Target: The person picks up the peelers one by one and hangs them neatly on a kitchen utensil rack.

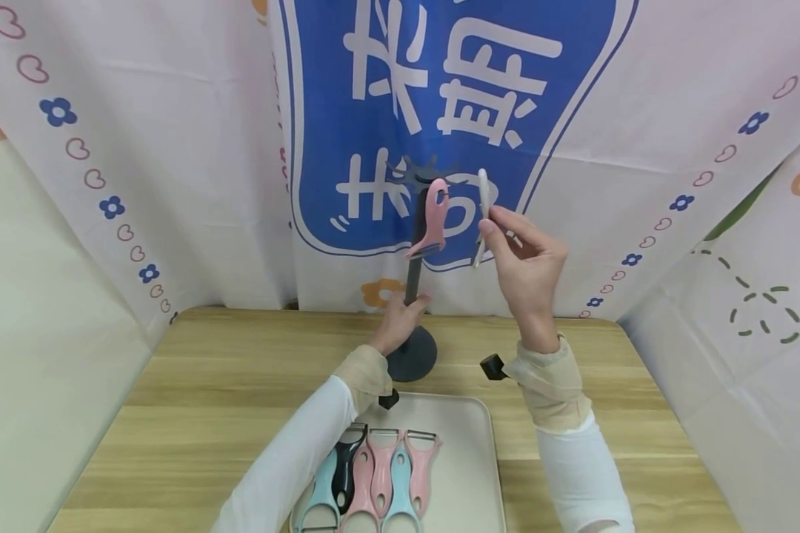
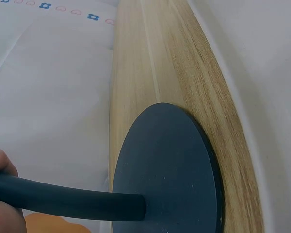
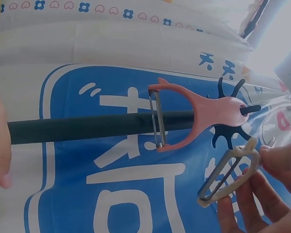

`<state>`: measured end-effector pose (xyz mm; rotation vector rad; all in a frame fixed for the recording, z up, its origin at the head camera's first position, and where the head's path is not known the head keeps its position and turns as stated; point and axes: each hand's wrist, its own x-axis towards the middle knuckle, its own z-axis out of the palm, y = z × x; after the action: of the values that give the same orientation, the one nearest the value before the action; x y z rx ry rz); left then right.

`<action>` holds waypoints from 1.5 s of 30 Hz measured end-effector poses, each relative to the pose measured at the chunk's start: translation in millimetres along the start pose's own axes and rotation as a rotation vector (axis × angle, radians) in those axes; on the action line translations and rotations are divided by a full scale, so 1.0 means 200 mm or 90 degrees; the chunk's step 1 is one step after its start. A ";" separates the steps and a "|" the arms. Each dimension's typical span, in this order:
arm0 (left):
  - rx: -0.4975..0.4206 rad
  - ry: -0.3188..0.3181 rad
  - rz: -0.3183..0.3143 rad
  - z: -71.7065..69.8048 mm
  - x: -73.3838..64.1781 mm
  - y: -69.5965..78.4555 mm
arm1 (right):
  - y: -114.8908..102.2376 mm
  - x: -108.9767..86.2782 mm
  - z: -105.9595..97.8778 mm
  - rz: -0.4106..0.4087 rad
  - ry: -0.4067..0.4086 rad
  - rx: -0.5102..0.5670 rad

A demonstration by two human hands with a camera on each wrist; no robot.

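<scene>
My left hand grips the dark pole of a hook stand, low down above its round base. From one of the hooks at the top hangs a pink peeler, blade end down. My right hand pinches a white peeler between thumb and fingers, just right of the hooks. In the right wrist view the white peeler shows its blade, apart from the hooks. The left wrist view has the pole meeting the base.
A beige tray sits on the wooden table in front of the stand. Several pink, blue and black peelers lie side by side in it, partly behind my left sleeve. A printed cloth hangs close behind the stand.
</scene>
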<state>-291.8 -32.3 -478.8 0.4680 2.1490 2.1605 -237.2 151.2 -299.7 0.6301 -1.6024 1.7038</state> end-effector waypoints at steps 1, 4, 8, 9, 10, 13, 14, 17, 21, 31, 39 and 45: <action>0.000 0.001 0.000 0.00 0.00 0.00 | 0.00 0.01 0.01 0.002 0.002 0.005; 0.000 0.004 -0.003 0.00 0.00 0.00 | 0.00 0.02 0.03 0.003 0.003 0.008; -0.003 0.006 -0.007 0.00 0.01 -0.01 | 0.01 0.02 0.05 0.004 0.007 0.019; -0.003 0.006 -0.009 0.01 0.01 -0.01 | 0.02 0.02 0.06 0.006 0.009 0.025; -0.003 0.006 -0.011 0.01 0.01 -0.01 | 0.02 0.02 0.06 0.006 0.007 0.026; -0.004 0.005 -0.014 0.01 0.01 -0.01 | 0.02 0.02 0.08 0.005 0.001 0.026; -0.004 0.005 -0.015 0.01 0.01 -0.01 | 0.02 0.02 0.08 0.005 0.000 0.024; 0.001 0.005 -0.010 0.01 0.00 -0.01 | 0.03 0.02 0.09 0.003 -0.001 0.018; 0.012 0.005 -0.002 0.01 0.00 -0.01 | 0.03 0.02 0.09 0.004 -0.003 0.016; -0.004 -0.008 -0.011 0.00 -0.01 0.03 | 0.06 0.02 0.11 -0.005 -0.015 0.024; 0.006 0.007 -0.002 0.01 0.01 0.00 | 0.08 0.02 0.12 -0.017 -0.015 0.020; 0.005 0.005 0.004 0.01 0.00 0.00 | 0.09 0.02 0.12 -0.032 -0.014 0.011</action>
<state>-292.4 -30.5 -479.1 0.4688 2.1635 2.1622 -256.9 128.1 -305.0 0.6938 -1.5747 1.6812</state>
